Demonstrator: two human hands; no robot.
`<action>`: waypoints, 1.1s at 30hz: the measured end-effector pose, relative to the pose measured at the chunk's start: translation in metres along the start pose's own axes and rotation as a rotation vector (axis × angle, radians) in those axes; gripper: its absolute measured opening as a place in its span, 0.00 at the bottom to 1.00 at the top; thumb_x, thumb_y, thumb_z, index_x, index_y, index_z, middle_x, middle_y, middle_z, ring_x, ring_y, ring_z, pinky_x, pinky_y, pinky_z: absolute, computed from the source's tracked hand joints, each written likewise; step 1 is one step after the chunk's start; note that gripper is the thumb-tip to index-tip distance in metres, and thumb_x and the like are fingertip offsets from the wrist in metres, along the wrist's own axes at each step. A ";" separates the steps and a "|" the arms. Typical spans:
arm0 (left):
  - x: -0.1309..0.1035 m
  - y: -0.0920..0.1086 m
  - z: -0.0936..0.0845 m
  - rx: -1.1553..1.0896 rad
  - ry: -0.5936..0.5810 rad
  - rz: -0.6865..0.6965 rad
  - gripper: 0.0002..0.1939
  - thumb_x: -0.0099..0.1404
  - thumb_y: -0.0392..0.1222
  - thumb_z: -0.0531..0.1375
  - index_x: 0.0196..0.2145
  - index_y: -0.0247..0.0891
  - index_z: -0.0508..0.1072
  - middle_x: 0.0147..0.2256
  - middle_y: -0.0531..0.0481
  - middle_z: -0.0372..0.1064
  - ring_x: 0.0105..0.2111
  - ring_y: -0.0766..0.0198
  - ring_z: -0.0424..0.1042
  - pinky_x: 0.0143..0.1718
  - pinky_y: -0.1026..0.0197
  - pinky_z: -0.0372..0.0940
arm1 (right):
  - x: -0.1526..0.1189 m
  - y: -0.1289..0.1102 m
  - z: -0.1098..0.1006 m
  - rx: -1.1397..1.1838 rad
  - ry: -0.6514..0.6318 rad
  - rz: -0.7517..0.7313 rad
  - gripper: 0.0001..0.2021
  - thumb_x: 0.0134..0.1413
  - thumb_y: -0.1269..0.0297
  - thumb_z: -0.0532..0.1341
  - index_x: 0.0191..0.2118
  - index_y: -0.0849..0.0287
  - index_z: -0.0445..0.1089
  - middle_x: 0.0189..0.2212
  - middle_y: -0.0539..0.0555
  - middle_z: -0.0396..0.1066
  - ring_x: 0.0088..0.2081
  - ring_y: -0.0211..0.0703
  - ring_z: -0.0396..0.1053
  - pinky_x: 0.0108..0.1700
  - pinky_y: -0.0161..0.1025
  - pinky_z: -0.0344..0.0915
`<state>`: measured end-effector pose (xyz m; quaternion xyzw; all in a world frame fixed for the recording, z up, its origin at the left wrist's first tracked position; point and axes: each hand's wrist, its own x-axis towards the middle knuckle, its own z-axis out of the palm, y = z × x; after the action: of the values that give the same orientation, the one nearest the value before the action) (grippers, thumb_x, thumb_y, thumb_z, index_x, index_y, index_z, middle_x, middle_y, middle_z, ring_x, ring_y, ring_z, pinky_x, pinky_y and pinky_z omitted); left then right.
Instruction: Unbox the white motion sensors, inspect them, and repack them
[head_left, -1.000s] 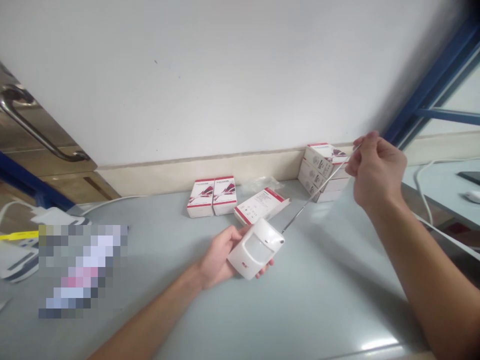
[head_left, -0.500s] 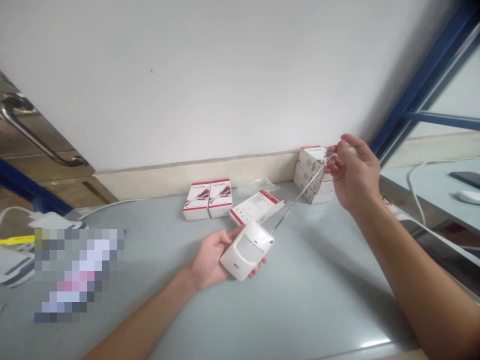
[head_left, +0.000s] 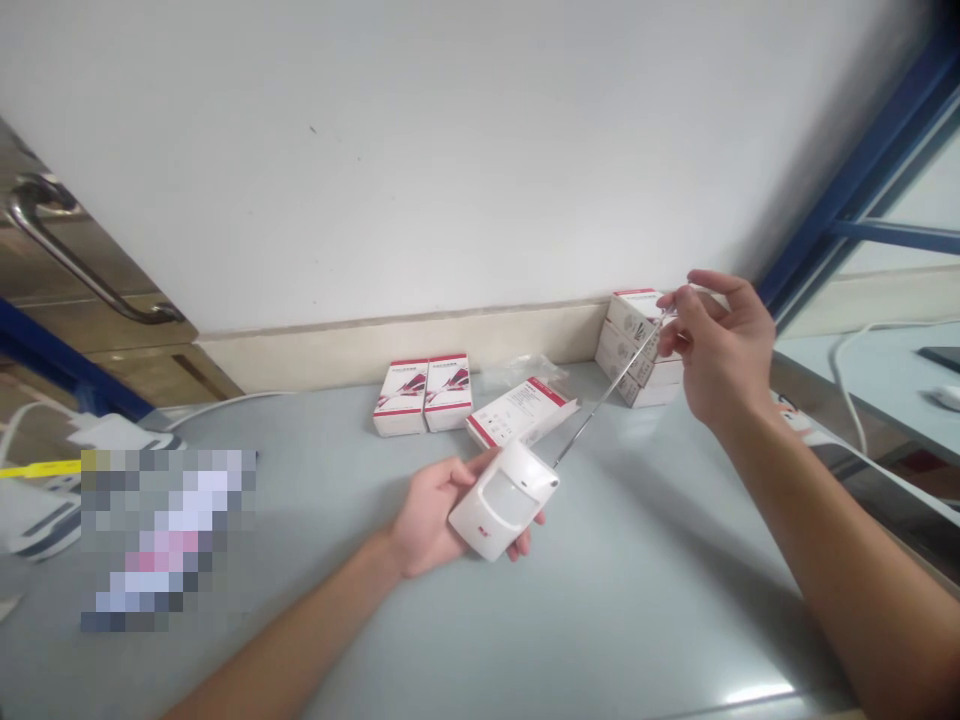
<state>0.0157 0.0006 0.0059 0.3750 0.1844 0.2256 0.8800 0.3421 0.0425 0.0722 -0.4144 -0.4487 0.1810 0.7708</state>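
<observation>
My left hand [head_left: 439,515] holds a white sensor device [head_left: 506,500] from beneath, its curved window facing up and its body tilted. A thin metal antenna [head_left: 611,388] runs from the device's upper right corner, extended up and to the right. My right hand [head_left: 724,345] pinches the far end of that antenna between thumb and fingers. Just behind the device lies a white and red box [head_left: 521,408], slanted on the table.
Two upright-printed small boxes [head_left: 424,393] lie side by side near the wall, with a clear plastic bag [head_left: 529,374] to their right. Stacked boxes [head_left: 630,345] stand behind my right hand. White devices [head_left: 124,435] and a blurred-out item [head_left: 169,540] are at left.
The view has shifted slightly, so most things appear a little farther right. Both hands keep their hold on the device and antenna, with my right fingers slightly changed at the tip.
</observation>
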 end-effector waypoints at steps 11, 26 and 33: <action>-0.003 0.003 0.002 -0.013 0.080 0.050 0.28 0.70 0.43 0.48 0.64 0.31 0.65 0.44 0.26 0.78 0.33 0.47 0.78 0.38 0.50 0.64 | -0.018 0.004 0.017 0.045 -0.046 0.069 0.14 0.53 0.58 0.73 0.40 0.52 0.70 0.30 0.49 0.77 0.19 0.35 0.61 0.21 0.37 0.57; -0.004 0.011 0.009 -0.127 0.289 0.277 0.26 0.66 0.43 0.53 0.54 0.22 0.74 0.40 0.25 0.78 0.31 0.48 0.76 0.37 0.51 0.65 | -0.111 -0.006 0.064 -0.127 -0.750 0.312 0.16 0.67 0.47 0.62 0.44 0.56 0.75 0.39 0.54 0.78 0.27 0.37 0.70 0.30 0.39 0.69; -0.004 0.022 0.010 -0.255 0.396 0.413 0.24 0.63 0.40 0.54 0.52 0.23 0.76 0.40 0.28 0.78 0.34 0.49 0.76 0.39 0.51 0.69 | -0.067 0.026 0.053 -0.813 -0.548 0.002 0.22 0.66 0.54 0.60 0.62 0.51 0.72 0.54 0.60 0.77 0.49 0.56 0.75 0.49 0.50 0.71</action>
<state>0.0117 0.0059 0.0291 0.2399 0.2422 0.4894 0.8027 0.2648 0.0396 0.0280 -0.6192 -0.6690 0.0943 0.4001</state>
